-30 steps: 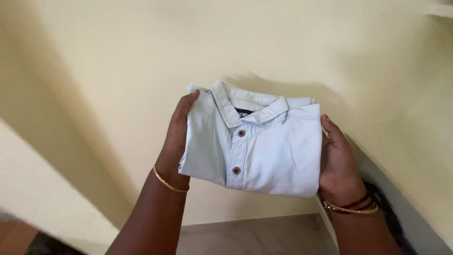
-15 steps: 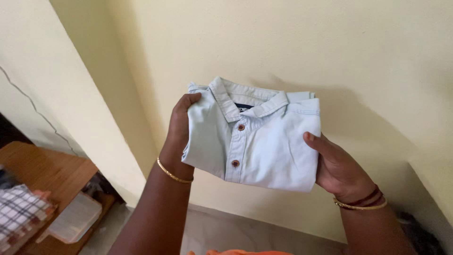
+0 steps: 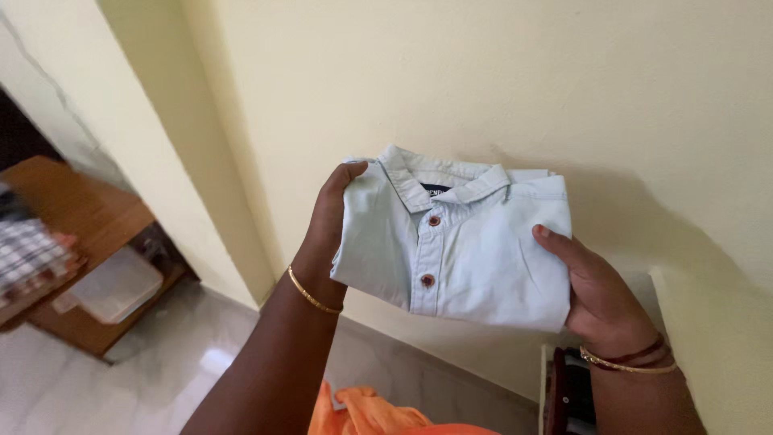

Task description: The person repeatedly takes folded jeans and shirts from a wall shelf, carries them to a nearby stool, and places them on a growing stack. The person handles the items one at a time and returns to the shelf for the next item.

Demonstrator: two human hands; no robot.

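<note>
A folded pale blue shirt point(image 3: 467, 250) with a collar and two brown buttons is held up in front of a cream wall. My left hand point(image 3: 322, 234) grips its left edge, thumb over the front near the collar. My right hand point(image 3: 600, 294) holds its right edge, thumb lying across the front of the cloth. Both wrists wear thin gold bangles; the right wrist also has a dark red one.
A cream wall point(image 3: 451, 89) fills the background. At the left stands a wooden table point(image 3: 80, 213) with a checked cloth point(image 3: 28, 258) and a clear plastic box point(image 3: 113, 286) below. The floor point(image 3: 145, 379) is pale marble. Orange fabric point(image 3: 370, 411) shows at the bottom.
The view has swung left and down, bringing the wooden table and floor into sight. My right thumb has moved onto the shirt's front. The shirt stays folded in both hands.
</note>
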